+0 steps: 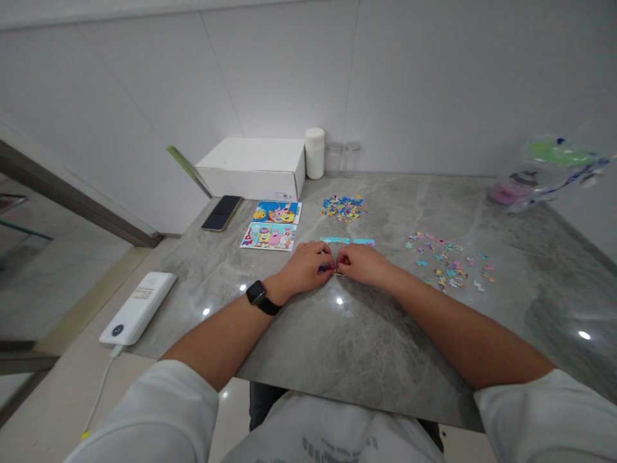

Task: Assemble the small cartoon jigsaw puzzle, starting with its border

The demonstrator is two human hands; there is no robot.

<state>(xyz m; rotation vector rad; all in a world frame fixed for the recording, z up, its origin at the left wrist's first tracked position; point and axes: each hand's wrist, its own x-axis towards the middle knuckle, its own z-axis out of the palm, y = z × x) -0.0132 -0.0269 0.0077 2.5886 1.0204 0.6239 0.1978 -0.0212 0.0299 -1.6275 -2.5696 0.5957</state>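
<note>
My left hand, with a black watch on its wrist, is closed in a pinch low over the table. My right hand faces it, fingertips pinched together. Small jigsaw puzzle pieces show between the two hands, mostly covered by the fingers. Just beyond the hands lie joined light-blue puzzle strips. Two printed cartoon picture cards sit to the left. Loose pieces are scattered at the right, and a denser pile lies farther back.
A white box, a white bottle and two glass jars stand by the wall. A phone lies left of the cards. A power bank with a cable is at the table's left edge. A plastic bag sits back right.
</note>
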